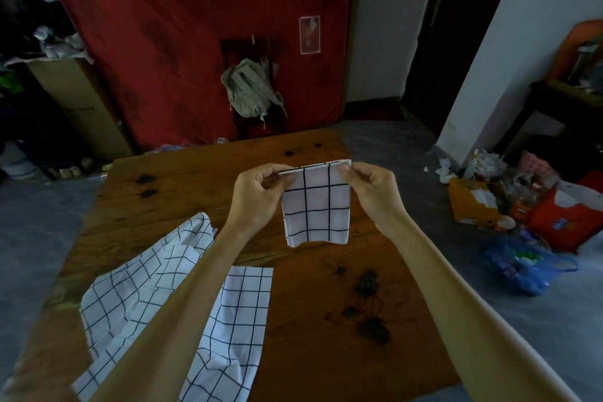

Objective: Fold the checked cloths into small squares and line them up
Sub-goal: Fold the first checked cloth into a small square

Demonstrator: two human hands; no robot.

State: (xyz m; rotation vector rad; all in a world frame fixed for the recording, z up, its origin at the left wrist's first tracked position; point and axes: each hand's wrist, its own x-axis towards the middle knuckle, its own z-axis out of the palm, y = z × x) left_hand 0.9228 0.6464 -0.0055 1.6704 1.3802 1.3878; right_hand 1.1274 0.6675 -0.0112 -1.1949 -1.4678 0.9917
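Below, the wooden surface (182, 186) is carrying loose checked cloths (137, 287), lying crumpled at its near left under the left forearm. Above its middle, a folded cloth (316, 206) is hanging in the air, clear of the wood. The left hand (257, 192) and right hand (372, 188) are pinching its top corners, fingers (346, 170) curling round the edge.
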